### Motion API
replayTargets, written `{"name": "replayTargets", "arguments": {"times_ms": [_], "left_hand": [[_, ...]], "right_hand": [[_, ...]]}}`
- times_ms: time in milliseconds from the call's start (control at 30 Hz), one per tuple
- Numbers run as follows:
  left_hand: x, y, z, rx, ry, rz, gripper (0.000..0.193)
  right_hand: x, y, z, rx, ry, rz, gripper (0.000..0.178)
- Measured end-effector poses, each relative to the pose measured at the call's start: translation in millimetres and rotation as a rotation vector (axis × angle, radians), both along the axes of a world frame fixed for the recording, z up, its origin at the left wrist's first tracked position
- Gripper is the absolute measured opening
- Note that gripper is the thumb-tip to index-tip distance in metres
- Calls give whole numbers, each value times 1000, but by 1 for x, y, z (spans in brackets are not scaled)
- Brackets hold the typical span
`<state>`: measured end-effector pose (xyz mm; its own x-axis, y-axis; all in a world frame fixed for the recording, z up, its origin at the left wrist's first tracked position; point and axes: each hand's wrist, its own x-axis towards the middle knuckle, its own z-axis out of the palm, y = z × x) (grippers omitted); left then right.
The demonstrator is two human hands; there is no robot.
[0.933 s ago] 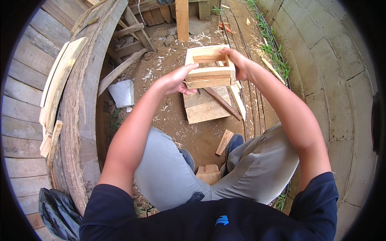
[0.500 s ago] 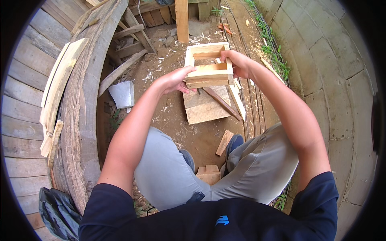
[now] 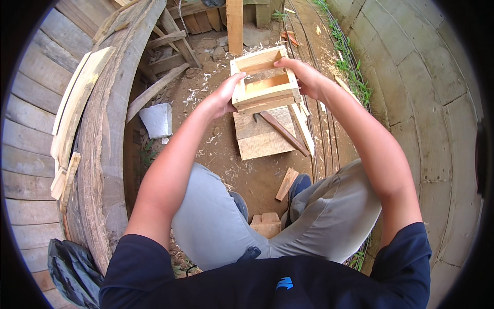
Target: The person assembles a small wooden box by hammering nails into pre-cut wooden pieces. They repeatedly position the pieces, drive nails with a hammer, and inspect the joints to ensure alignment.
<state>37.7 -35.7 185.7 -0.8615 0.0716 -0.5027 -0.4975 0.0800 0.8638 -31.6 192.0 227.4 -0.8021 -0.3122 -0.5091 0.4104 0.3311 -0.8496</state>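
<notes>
Head view, left hand: the fingers of the left hand [image 3: 222,99] hold the left end of the frame, thumb along the top edge, the others mostly hidden at its outer side.
Head view, right hand: the fingers of the right hand [image 3: 306,81] grip the opposite end, thumb hooked over the top edge.
Wooden frame: the pale, rectangular wooden frame [image 3: 268,99] is between the two hands, touching both, slightly tilted, its middle open.
Hammer: below the fingers, the wooden-handled hammer [image 3: 284,133] lies slantwise, its dark metal end nearest the left fingertips.
Plank surface: under the hammer and lower than both hands, a board-topped support [image 3: 261,146].
Wood strips: just beneath the right fingers, pale strips [image 3: 304,132] beside that support.
Offcut: farther below the right fingers, a small wood piece [image 3: 286,184] near a dark shoe [image 3: 300,183].
White block: left of the left fingers, well apart, a whitish block [image 3: 156,120] on the soil.
</notes>
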Motion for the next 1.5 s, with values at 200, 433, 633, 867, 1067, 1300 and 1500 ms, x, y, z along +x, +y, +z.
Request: {"name": "replayTargets", "arguments": {"times_ms": [200,433,633,867,1067,1300,1500], "left_hand": [[-9,-7,-10,-551,445,-187,85],[11,26,-13,-200,142,-399,88],[-7,0,-20,-647,212,-44,92],[-8,-21,-40,-472,195,-595,73],[-14,-38,-49,-486,21,-840,70],[-7,-48,-36,-481,-69,-768,79],[9,-40,-49,-443,33,-918,116]], "right_hand": [[8,-9,-7,464,243,45,81],[27,-31,-42,798,378,138,107],[51,-42,-64,712,492,430,78],[87,-58,-86,725,847,950,76],[93,-52,-118,548,1063,972,86],[81,-40,-117,471,1125,1173,85],[75,-45,-107,396,939,1039,89]]}}
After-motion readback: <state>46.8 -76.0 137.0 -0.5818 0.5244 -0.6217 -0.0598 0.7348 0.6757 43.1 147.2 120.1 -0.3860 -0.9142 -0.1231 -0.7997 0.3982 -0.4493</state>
